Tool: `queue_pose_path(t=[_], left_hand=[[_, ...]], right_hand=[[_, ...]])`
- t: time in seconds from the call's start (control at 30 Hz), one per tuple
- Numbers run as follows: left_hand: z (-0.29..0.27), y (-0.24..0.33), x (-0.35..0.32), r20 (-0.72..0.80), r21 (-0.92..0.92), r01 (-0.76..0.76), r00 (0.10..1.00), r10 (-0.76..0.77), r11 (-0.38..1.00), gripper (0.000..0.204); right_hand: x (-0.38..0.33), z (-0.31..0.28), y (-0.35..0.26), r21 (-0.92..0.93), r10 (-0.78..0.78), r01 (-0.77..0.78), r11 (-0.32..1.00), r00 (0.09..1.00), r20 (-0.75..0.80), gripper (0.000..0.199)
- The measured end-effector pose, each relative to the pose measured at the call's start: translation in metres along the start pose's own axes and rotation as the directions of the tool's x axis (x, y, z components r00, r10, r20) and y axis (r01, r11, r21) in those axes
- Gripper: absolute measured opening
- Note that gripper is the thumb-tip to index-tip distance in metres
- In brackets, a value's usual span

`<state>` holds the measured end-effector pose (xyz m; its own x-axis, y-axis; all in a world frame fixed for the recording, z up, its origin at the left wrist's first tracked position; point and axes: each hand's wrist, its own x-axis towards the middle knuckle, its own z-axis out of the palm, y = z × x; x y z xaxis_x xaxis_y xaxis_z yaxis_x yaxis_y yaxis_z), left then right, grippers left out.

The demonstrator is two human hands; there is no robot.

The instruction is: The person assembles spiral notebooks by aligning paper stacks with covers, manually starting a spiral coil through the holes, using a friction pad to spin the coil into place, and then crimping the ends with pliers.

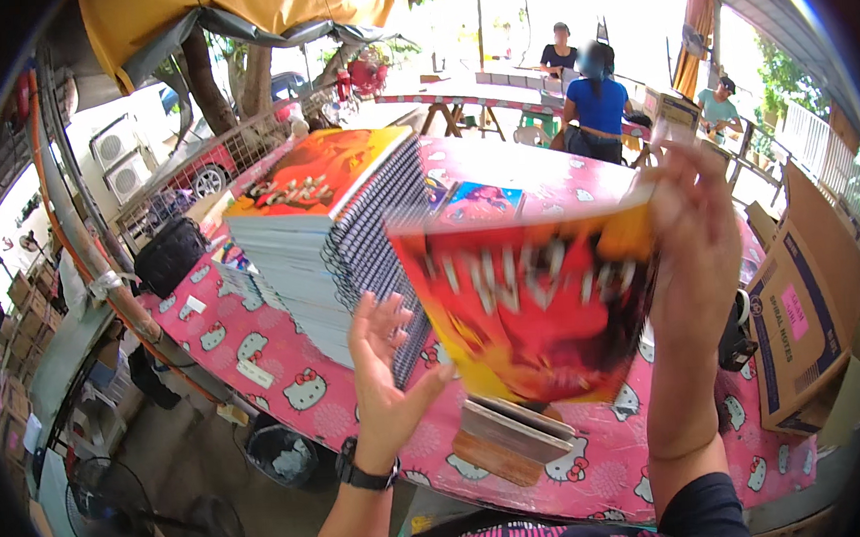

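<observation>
The notebook (pixel 541 306) extends left from the fingers of the right hand (pixel 690 203), which clamp its upper right edge, and should handle as light and flexible, best gripped edgewise, while the left hand (pixel 383 389) holds its fingers apart near the opposite edge.

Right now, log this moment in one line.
right hand: holding notebook | left hand: open, near notebook | notebook stack: on pink tablecloth

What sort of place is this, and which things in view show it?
Probably a roofed, open-sided workshop for notebooks: a tall notebook stack stands on the pink table, a carton sits at the right, and tree trunks show beyond.
</observation>
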<state>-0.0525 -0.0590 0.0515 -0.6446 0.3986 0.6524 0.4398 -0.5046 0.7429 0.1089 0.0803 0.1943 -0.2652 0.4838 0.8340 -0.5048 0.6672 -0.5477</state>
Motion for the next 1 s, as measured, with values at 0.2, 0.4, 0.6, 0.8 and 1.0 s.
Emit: queue_pose_path(t=[0.2, 0.4, 0.6, 0.8, 1.0], left_hand=[[-0.032, 0.078, 0.071, -0.263, -0.052, -0.201, 0.948, 0.181, 0.978, 0.040], [-0.155, 0.006, 0.219, -0.035, 0.711, -0.163, 0.963, 0.266, 0.684, 0.031], [-0.121, -0.035, 0.213, -0.301, 0.138, -0.057, 0.949, 0.097, 0.989, 0.045], [-0.129, -0.050, 0.224, -0.348, 0.301, -0.002, 0.931, 0.112, 0.954, 0.052], [-0.136, -0.005, 0.118, -0.403, 0.417, -0.190, 0.838, 0.368, 0.889, 0.037]], right_hand=[[0.112, 0.074, 0.055, 0.269, 0.009, 0.026, 0.963, 0.992, -0.126, 0.037], [0.128, 0.154, 0.224, -0.377, 0.128, -0.079, 0.923, 0.986, 0.106, 0.030], [0.094, 0.171, 0.251, 0.182, 0.315, -0.314, 0.932, 0.949, 0.025, 0.029], [0.095, 0.161, 0.251, -0.006, 0.205, -0.205, 0.979, 0.979, -0.013, 0.049], [0.020, 0.016, 0.216, -0.463, 0.261, -0.125, 0.877, 0.934, 0.243, 0.054]])
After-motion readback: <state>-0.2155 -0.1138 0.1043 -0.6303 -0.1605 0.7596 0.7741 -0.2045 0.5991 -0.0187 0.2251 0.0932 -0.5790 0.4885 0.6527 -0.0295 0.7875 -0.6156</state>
